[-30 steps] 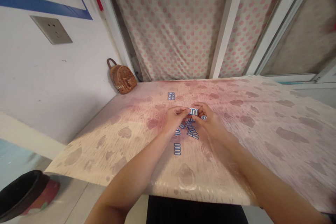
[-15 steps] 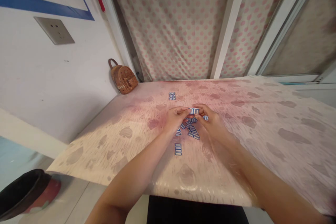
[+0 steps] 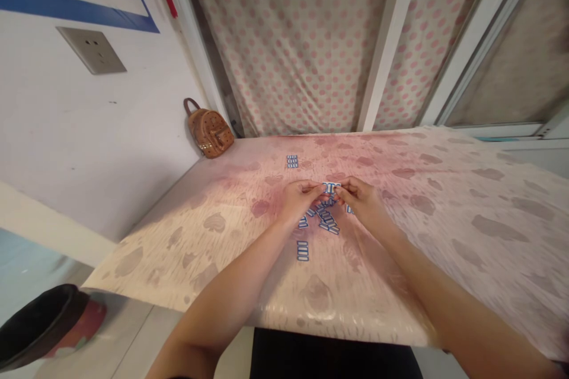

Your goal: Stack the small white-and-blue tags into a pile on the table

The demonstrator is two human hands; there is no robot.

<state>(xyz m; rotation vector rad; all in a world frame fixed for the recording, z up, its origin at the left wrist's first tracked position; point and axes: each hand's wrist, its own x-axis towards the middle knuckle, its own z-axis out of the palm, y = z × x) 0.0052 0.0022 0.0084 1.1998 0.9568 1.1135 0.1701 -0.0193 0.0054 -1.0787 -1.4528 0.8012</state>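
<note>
My left hand (image 3: 303,196) and my right hand (image 3: 357,196) meet above the middle of the table. Between their fingertips they pinch a small flat blue-and-white piece (image 3: 331,188), one hand at each end. Just below lies a loose heap of similar blue-and-white pieces (image 3: 328,222), partly hidden by my hands. Another piece (image 3: 303,251) rests apart, closer to the front edge. Beyond my hands sits a neat small block of blue-and-white pieces (image 3: 292,161). One more piece (image 3: 349,209) shows partly beside my right hand. Markings on the pieces are too small to read.
A patterned plastic cloth (image 3: 444,237) covers the table. At the far left corner a small brown backpack (image 3: 211,133) leans on the wall. Polka-dot curtains (image 3: 293,41) hang behind the table. A dark bin (image 3: 48,325) stands on the floor at left.
My right hand has shifted slightly right and its fingers now pinch the right end of the piece. The piece has moved a little right; more of the one beside my right hand is covered.
</note>
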